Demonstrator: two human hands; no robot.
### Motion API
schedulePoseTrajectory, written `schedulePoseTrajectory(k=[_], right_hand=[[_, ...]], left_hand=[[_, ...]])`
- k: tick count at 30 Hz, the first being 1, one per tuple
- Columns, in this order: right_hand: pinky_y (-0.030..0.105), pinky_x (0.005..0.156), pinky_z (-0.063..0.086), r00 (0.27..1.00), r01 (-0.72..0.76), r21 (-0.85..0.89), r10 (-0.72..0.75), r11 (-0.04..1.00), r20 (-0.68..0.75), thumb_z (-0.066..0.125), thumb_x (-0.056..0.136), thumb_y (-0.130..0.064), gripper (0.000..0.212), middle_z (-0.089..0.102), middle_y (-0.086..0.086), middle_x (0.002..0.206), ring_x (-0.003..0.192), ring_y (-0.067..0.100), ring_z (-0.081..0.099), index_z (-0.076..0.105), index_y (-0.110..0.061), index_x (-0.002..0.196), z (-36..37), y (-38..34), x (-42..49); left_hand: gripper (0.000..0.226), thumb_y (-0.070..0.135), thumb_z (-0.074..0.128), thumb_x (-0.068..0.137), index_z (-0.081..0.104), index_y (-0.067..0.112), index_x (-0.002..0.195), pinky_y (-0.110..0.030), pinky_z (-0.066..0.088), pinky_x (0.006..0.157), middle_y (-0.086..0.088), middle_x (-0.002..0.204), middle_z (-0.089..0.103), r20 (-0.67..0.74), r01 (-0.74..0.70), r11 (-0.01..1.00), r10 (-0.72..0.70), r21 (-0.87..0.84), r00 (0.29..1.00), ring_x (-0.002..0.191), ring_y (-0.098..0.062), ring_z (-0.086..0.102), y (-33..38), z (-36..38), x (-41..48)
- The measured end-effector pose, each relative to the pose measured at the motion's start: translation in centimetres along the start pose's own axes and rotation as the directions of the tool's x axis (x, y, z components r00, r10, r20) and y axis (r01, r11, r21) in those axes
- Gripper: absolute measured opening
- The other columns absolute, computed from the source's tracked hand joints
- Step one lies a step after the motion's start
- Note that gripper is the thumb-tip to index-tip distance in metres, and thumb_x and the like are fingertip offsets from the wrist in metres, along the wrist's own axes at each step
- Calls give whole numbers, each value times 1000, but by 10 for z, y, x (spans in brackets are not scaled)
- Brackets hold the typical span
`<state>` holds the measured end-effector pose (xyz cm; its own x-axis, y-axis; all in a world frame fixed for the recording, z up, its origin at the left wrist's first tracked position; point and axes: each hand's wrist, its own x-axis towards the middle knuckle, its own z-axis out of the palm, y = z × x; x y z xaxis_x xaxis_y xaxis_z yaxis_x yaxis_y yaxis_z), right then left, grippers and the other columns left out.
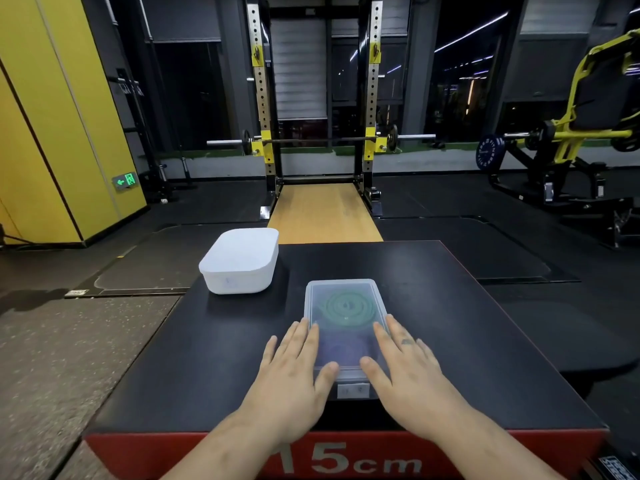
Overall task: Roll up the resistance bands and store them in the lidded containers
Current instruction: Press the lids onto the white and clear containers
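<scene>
A clear lidded container (344,299) lies on the black top of a plyo box (485,341), lid on. Through the lid a coiled green resistance band (346,304) shows at the far end and a dim purple band (343,348) at the near end. My left hand (294,372) lies flat along the container's left side, thumb on the lid's near edge. My right hand (405,368) mirrors it on the right side, thumb on the lid. Both hands have fingers spread and press on the lid, holding nothing. A white lidded container (240,261) stands shut at the far left of the box.
The plyo box has a red front marked 15cm. Beyond it lie black floor mats, a wooden platform (325,216) and a squat rack with a barbell (322,140). A yellow wall (59,116) is at the left, a yellow weight machine (581,133) at the right.
</scene>
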<state>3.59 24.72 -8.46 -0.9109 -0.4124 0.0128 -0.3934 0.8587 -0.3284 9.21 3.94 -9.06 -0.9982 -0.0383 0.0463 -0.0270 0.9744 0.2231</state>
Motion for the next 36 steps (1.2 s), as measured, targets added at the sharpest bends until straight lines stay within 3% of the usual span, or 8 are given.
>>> schedulePoseTrajectory(k=[5,11,16,21,26,29,32,36], right_hand=[[37,130,-2,1000,-4,67,4,998,1,21,105,-61,71,-16,-9,172,159,5,-6,-2,-31,166,3,0,0],[34,130,5,999,18,158,-25,987,43,28,105,-62,77,-17,-24,167,157,1,-7,-7,-31,165,-11,11,0],[35,130,6,997,20,135,-30,991,71,29,104,-64,78,-18,-22,168,157,1,-5,-8,-30,165,-14,12,0],[33,130,4,997,38,101,-44,994,61,36,100,-69,90,-18,-21,168,157,1,-10,-11,-28,165,-20,11,8],[36,130,1,995,34,95,-43,995,94,31,101,-69,85,-16,-17,170,156,1,-8,-10,-29,165,-17,18,20],[35,130,1,994,59,48,-63,997,88,28,102,-68,81,-7,-15,172,157,1,-3,0,-28,166,-19,21,21],[36,127,17,999,40,43,-41,998,28,31,103,-63,72,16,-7,171,156,15,21,23,-23,163,-30,19,37],[37,130,9,993,35,49,-41,998,109,23,107,-59,74,-4,-9,173,160,13,2,5,-19,167,-32,19,70]], left_hand=[[71,60,13,104,-12,26,161,-37,-13,125,12,166,-22,-2,12,998,-12,-55,1000,149,1,-25,0,3,-1],[75,65,16,102,-9,28,162,-40,-12,126,17,168,-14,40,-27,999,28,-25,999,149,3,-23,-22,-11,10],[77,68,12,100,-14,28,161,-40,-14,125,17,167,-19,61,-41,999,42,-18,997,147,6,-26,-24,-8,11],[88,74,22,96,-14,27,161,-43,-14,125,19,163,-24,87,-41,999,41,-2,995,147,4,-27,-21,-24,24],[81,69,15,100,-11,24,162,-41,-15,125,13,166,-22,140,-96,995,90,37,986,149,3,-24,-23,-18,39],[76,66,22,101,2,26,163,-40,-16,124,14,169,-9,117,-104,993,97,49,988,151,3,-15,-28,-23,40],[67,60,27,103,20,23,159,-40,-11,125,8,167,15,27,-105,994,104,34,994,153,-3,3,-30,-33,60],[74,58,21,105,-1,19,163,-39,-10,126,8,170,-12,122,-83,996,81,14,989,153,-2,-15,-32,-29,82]])
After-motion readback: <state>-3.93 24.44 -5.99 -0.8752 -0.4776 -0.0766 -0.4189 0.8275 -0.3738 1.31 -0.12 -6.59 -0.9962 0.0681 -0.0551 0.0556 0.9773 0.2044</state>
